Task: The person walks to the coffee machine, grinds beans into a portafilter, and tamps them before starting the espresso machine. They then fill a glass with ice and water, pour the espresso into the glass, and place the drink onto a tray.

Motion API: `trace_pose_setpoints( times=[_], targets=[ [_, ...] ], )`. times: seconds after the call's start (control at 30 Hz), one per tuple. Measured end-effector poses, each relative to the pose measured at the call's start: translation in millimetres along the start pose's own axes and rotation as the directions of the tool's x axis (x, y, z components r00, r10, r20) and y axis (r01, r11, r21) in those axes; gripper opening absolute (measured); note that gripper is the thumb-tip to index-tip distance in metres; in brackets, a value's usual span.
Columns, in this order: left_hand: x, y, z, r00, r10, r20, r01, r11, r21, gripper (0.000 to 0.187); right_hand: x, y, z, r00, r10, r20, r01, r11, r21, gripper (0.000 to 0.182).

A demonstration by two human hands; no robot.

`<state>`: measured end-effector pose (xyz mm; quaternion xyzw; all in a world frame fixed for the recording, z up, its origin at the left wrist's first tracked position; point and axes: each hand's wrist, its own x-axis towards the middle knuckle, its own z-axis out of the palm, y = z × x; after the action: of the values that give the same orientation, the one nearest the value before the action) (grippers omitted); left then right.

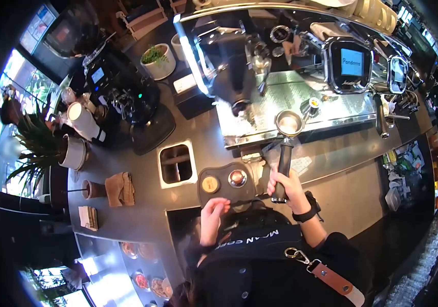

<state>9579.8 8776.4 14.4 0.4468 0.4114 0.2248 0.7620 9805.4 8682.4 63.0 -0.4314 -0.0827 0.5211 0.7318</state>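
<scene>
A portafilter (284,163) with a black handle is in my right hand (291,192), its fingers wrapped round the handle's lower end. The round metal basket points away from me, over the front edge of the espresso machine's drip tray (301,82), with something pale inside. My left hand (212,217) is near my body with its fingers curled together; whether it holds anything is too small to tell. Just beyond it, a dark tamping mat (224,192) bears a round light-topped tool (210,184) and a copper-coloured round tool (237,177).
A square knock-box opening (177,163) is sunk in the counter left of the mat. Farther left are a brown cloth (120,189), a brown cup (93,189) and a black grinder (121,87). A small metal cup (311,106) stands on the drip tray.
</scene>
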Motion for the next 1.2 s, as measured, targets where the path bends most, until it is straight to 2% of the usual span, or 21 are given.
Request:
trace_pose_setpoints(
  times=[0.07,0.17,0.27,0.33,0.43,0.47,0.53,0.57,0.6,0.63,0.73,0.77,0.87,0.9,1.03,1.2],
  targets=[
    [8,5,-13,0.998,0.037,0.059,-0.040,0.997,0.063,0.014,-16,6,17,0.998,0.045,0.050,-0.038,0.991,-0.127,0.013],
    [8,16,-45,0.991,0.078,0.106,-0.089,0.991,0.097,0.014,-23,18,65,0.969,0.194,0.155,-0.173,0.975,-0.136,0.016],
    [10,23,-80,0.989,0.125,0.074,-0.132,0.986,0.101,0.015,5,50,113,0.905,0.313,0.289,-0.256,0.941,-0.219,0.015],
    [9,22,-103,0.986,0.169,0.013,-0.169,0.983,0.076,0.014,29,77,149,0.890,0.310,0.334,-0.244,0.943,-0.225,0.012],
    [8,18,-139,0.961,0.237,-0.141,-0.191,0.941,0.280,0.017,76,111,207,0.884,0.300,0.359,-0.238,0.949,-0.206,0.010],
    [1,29,-146,0.941,0.271,-0.201,-0.175,0.901,0.396,0.021,94,122,222,0.880,0.317,0.353,-0.258,0.944,-0.205,0.010],
    [-6,31,-169,0.895,0.394,-0.211,-0.186,0.758,0.625,0.033,127,144,246,0.869,0.322,0.377,-0.263,0.944,-0.200,0.011],
    [-10,23,-182,0.875,0.417,-0.245,-0.119,0.676,0.727,0.041,143,152,256,0.869,0.353,0.346,-0.291,0.931,-0.220,0.011],
    [-11,10,-196,0.852,0.446,-0.274,-0.044,0.583,0.811,0.049,158,156,264,0.841,0.341,0.421,-0.245,0.932,-0.267,0.011],
    [-13,3,-206,0.828,0.473,-0.302,0.040,0.487,0.873,0.056,170,159,275,0.847,0.349,0.400,-0.263,0.931,-0.254,0.011],
    [-23,-12,-229,0.800,0.457,-0.388,0.222,0.375,0.900,0.078,213,172,296,0.845,0.367,0.389,-0.283,0.924,-0.257,0.011],
    [-25,-14,-236,0.829,0.362,-0.426,0.320,0.319,0.892,0.095,222,175,301,0.867,0.359,0.347,-0.265,0.920,-0.288,0.011],
    [-32,-6,-236,0.869,0.244,-0.431,0.381,0.225,0.897,0.112,254,180,311,0.884,0.351,0.310,-0.249,0.913,-0.324,0.010],
    [-31,-8,-237,0.880,0.233,-0.415,0.370,0.212,0.904,0.126,261,180,313,0.883,0.354,0.309,-0.251,0.911,-0.327,0.010],
    [-24,-14,-229,0.861,0.204,-0.466,0.431,0.192,0.882,0.128,285,182,317,0.808,0.421,0.411,-0.354,0.906,-0.231,0.010],
    [-22,-13,-227,0.848,0.200,-0.491,0.458,0.188,0.869,0.126,306,189,320,0.816,0.402,0.415,-0.331,0.914,-0.235,0.010]
  ],
)
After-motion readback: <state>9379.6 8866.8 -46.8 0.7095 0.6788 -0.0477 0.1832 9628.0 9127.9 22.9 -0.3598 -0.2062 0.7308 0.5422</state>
